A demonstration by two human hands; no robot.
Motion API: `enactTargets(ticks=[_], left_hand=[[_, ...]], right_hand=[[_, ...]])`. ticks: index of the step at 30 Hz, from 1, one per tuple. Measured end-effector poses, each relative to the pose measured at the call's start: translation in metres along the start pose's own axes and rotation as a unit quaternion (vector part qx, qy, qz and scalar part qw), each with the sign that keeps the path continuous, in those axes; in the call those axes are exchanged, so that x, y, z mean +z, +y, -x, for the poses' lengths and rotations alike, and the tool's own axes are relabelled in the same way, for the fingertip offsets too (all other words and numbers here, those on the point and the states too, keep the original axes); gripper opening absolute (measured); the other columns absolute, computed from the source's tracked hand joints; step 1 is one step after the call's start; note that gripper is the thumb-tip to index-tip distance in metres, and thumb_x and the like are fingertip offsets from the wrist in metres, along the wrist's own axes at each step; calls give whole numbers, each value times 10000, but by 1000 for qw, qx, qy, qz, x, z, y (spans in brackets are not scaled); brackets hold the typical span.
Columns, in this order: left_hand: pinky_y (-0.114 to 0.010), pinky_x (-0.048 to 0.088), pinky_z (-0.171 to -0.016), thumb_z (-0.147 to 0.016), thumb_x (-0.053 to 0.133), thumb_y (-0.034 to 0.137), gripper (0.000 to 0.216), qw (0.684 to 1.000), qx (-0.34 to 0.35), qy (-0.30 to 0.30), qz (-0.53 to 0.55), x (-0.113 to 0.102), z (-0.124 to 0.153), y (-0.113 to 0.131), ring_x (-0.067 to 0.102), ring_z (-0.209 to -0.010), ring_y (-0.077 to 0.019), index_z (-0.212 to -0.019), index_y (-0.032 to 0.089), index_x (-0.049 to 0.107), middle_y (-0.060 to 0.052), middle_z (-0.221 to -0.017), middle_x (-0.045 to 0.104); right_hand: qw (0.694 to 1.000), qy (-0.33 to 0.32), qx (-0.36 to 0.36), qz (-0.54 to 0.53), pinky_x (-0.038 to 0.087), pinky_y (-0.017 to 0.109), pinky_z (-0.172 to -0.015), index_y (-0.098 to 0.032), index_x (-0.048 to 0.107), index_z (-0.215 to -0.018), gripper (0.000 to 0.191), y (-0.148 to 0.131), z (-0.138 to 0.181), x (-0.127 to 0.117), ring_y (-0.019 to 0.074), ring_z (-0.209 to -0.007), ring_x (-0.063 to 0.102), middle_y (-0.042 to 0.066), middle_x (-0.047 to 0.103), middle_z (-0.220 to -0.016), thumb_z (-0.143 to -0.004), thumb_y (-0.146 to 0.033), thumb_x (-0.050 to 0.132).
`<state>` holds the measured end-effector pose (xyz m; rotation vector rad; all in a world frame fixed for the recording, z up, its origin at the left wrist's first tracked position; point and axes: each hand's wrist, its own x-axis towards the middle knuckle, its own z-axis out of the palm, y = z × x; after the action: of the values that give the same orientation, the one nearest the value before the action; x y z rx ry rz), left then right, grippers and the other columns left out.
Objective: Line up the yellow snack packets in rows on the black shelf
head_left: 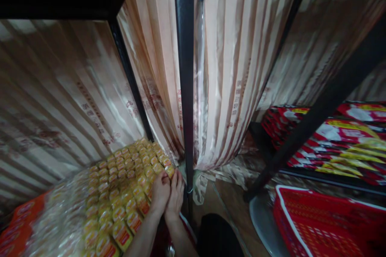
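Both hands are close together at the right edge of a broad array of small yellow packs (120,200) in clear wrapping. My left hand (161,192) has its fingers curled in against the packs; what they hold, if anything, is hidden. My right hand (177,194) lies alongside it, fingers fairly straight and pointing away from me. Its fingertips touch the side of an end pack (169,171). The packs stand in rows, some with red and orange labels facing me.
A black upright post (185,88) rises just right of my hands, before striped curtains (229,68). Clear-wrapped packs (57,217) and orange packs (22,221) lie left. At right are a red basket (331,225) and red bags (340,132) on a low shelf.
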<state>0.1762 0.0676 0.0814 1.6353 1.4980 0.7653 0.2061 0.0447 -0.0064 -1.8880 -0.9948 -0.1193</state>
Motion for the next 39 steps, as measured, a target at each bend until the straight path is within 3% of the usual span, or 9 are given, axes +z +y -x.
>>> enactTargets(ticks=[5, 8, 12, 17, 22, 33, 39], left_hand=[[-300, 431, -901, -765, 390, 181, 317, 999, 25, 9, -39, -1, 1, 1, 600, -949, -185, -967, 114, 626, -127, -1013, 662], [-296, 403, -949, -760, 385, 166, 373, 998, 25, 15, -46, 0, 2, 1, 571, -1040, -191, -1049, 85, 605, -150, -1102, 631], [-282, 409, -944, -749, 384, 134, 384, 999, 31, 1, -39, 0, 5, 2, 578, -1013, -166, -1068, 112, 597, -118, -1098, 633], [-285, 413, -932, -760, 396, 127, 341, 998, 11, 10, -55, -4, 9, 3, 581, -973, -170, -1022, 110, 613, -118, -1056, 637], [-292, 406, -945, -749, 413, 99, 310, 998, 23, 14, -51, -7, 7, 2, 581, -969, -164, -959, 150, 635, -90, -1021, 655], [-300, 429, -898, -774, 414, 154, 283, 997, 40, 9, -58, -4, -1, -11, 586, -954, -173, -941, 136, 642, -102, -999, 658], [-290, 435, -884, -772, 426, 128, 268, 999, 27, -6, -47, -5, 0, -9, 601, -930, -160, -938, 142, 635, -89, -987, 666]], right_hand=[[997, -26, -68, -5, 352, 423, -1014, -159, 171, -1437, 579, 19, 4, 12, 232, -1309, 299, 117, 333, -1439, -883, -228, 323], [994, -47, -94, -3, 349, 427, -1017, -171, 189, -1433, 587, 26, 5, 13, 225, -1331, 262, 100, 296, -1460, -872, -237, 349], [992, -66, -109, -2, 324, 411, -1041, -164, 276, -1407, 565, 21, 5, 3, 199, -1334, 261, 92, 353, -1434, -847, -169, 355], [994, -86, -67, -2, 347, 435, -1021, -148, 341, -1380, 553, 10, 7, -15, 236, -1291, 326, 108, 374, -1420, -831, -182, 399], [993, -107, -37, -23, 387, 413, -994, -149, 370, -1366, 536, 3, 1, -19, 236, -1277, 355, 116, 445, -1367, -831, -152, 352], [990, -115, -78, -3, 405, 427, -982, -119, 459, -1306, 519, 9, -2, -28, 256, -1247, 396, 162, 460, -1339, -792, -100, 387], [992, -96, -72, -43, 401, 439, -986, -150, 410, -1335, 570, 10, -2, -32, 240, -1252, 393, 146, 442, -1344, -776, -60, 347]])
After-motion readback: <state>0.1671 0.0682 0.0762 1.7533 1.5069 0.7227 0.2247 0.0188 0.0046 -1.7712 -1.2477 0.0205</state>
